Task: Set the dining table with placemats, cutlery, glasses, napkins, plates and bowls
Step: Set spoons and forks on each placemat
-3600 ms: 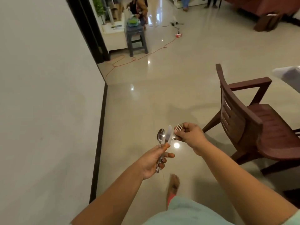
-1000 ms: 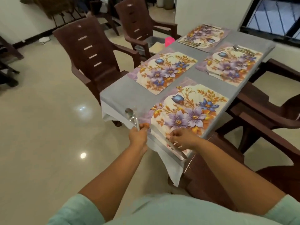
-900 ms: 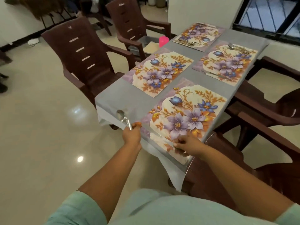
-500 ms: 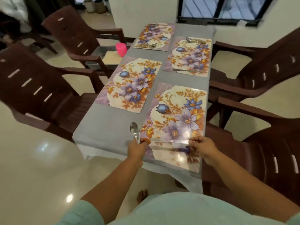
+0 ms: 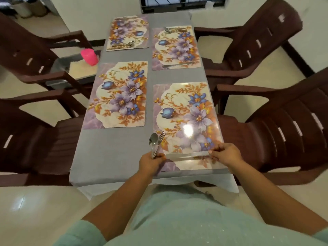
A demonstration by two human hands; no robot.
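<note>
Here, right hand [image 5: 224,153] pinches table knife [image 5: 188,155], laying it across near edge of near-right floral placemat [image 5: 186,110]. Left hand [image 5: 150,161] clenches spoon [image 5: 153,141] and fork [image 5: 160,137] upright at placemat's near-left corner, likely held back for later placing.

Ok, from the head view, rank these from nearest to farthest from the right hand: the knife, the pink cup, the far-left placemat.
1. Knife: touching the right hand, lying on the near-right placemat.
2. Pink cup: on the left chair's seat, beside the table.
3. Far-left placemat: at the table's far end.
</note>
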